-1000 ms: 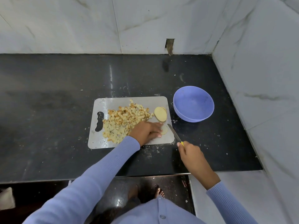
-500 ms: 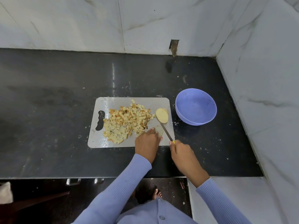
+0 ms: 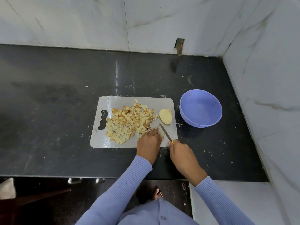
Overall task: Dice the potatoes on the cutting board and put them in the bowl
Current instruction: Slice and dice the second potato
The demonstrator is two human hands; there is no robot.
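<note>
While the left hand [image 3: 150,140] pins a potato slice [image 3: 161,132] on the cutting board [image 3: 168,103], right hand [image 3: 183,154] closed around the knife [image 3: 165,132]; fingertips sit beside the blade, so a slip could nick them; bowl [image 3: 201,108] empty.

The table [image 3: 65,111] is a dark, polished stone slab set into a corner of pale marbled walls, its surface flecked with small light crumbs. A grey cutting board [image 3: 110,142] lies flat near its front edge. Just right of the board, apart from it, sits a lilac bowl [image 3: 200,108].
</note>
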